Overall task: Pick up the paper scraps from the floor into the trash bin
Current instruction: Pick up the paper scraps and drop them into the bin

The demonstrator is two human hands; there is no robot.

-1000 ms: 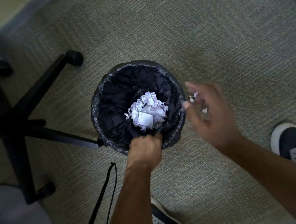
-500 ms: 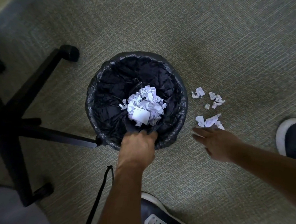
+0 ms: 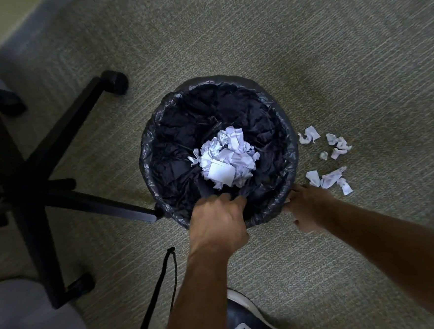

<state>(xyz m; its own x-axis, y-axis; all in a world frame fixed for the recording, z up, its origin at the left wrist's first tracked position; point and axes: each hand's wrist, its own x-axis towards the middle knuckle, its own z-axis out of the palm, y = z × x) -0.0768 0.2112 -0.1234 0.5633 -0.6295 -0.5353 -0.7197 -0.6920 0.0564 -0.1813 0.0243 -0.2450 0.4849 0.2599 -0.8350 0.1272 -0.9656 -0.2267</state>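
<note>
your left hand [image 3: 218, 222] grips the near rim of the round black-lined trash bin [image 3: 154, 132]; your right hand [image 3: 306, 207] rests at its side, grip unclear. white crumpled paper scraps [image 3: 328, 179] lie on grey-green carpet [image 3: 306, 55] just right; reach there next. black chair base [image 3: 32, 187] stands left.

Head view, steeply down, close.
</note>
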